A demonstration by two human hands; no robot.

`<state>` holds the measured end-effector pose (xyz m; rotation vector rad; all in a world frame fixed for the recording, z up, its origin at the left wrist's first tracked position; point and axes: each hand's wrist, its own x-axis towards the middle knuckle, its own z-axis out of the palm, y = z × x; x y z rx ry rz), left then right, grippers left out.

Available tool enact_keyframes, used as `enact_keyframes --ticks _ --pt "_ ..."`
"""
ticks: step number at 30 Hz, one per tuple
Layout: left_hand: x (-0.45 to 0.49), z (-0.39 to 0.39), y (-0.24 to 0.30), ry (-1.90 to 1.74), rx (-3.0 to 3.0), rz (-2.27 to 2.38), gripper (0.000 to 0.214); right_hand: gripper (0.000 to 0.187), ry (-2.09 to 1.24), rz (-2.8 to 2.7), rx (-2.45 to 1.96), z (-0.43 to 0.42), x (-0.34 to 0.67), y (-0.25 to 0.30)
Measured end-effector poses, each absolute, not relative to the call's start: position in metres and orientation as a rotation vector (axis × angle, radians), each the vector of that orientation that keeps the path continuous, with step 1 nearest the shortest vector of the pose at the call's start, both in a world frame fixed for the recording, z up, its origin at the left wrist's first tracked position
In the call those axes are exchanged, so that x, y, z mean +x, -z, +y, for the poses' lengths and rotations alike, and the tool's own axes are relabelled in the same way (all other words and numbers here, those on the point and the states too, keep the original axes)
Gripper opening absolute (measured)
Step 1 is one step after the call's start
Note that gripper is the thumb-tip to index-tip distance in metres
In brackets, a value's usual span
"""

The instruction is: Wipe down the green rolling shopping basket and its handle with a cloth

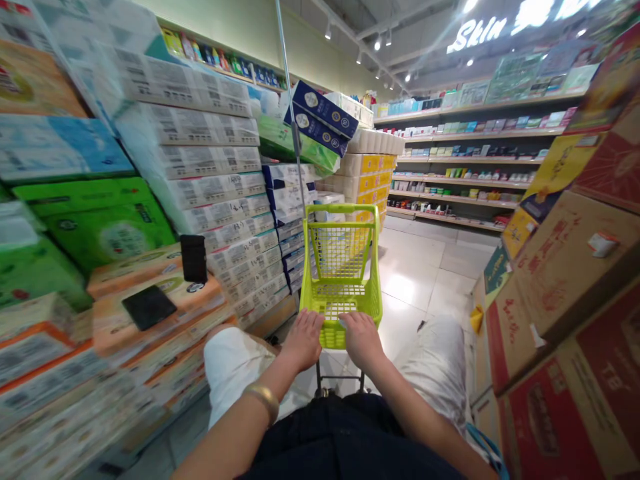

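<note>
A lime-green plastic shopping cart (pixel 341 267) stands right in front of me in a store aisle, its basket empty. My left hand (pixel 303 339) is closed over the near edge of the cart on its left side. My right hand (pixel 361 337) grips the same edge on its right side. A gold bangle (pixel 263 399) sits on my left wrist. A thin metal pole (pixel 291 107) rises from the cart toward the ceiling.
Tall stacks of tissue packs (pixel 200 173) line the left. Two dark flat objects (pixel 149 307) lie on those packs. Red and brown cartons (pixel 565 320) are piled on the right. Stocked shelves (pixel 460 167) run along the far wall beyond white floor tiles (pixel 425 273).
</note>
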<state>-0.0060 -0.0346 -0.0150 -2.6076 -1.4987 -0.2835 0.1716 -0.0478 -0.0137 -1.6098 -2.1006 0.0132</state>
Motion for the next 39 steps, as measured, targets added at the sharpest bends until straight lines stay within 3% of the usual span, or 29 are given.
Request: enact_keyframes --ticks 17,26,33,39 --pt "-0.056 -0.017 0.022 0.411 -2.431 -1.561 0.047 0.047 0.009 -2.035 -1.442 -0.055 0.153 0.019" --pt "-0.008 -0.049 0.037 0.661 -2.529 -1.497 0.077 0.059 -0.038 -1.966 -1.159 -0.059 0.154 0.032" --pt "0.007 -0.054 0.033 0.69 -2.663 -1.44 0.065 0.042 -0.031 -1.698 -1.128 -0.036 0.205 0.027" --pt "0.006 -0.052 0.031 0.684 -2.641 -1.438 0.061 0.044 -0.037 -1.72 -1.06 -0.028 0.208 0.032"
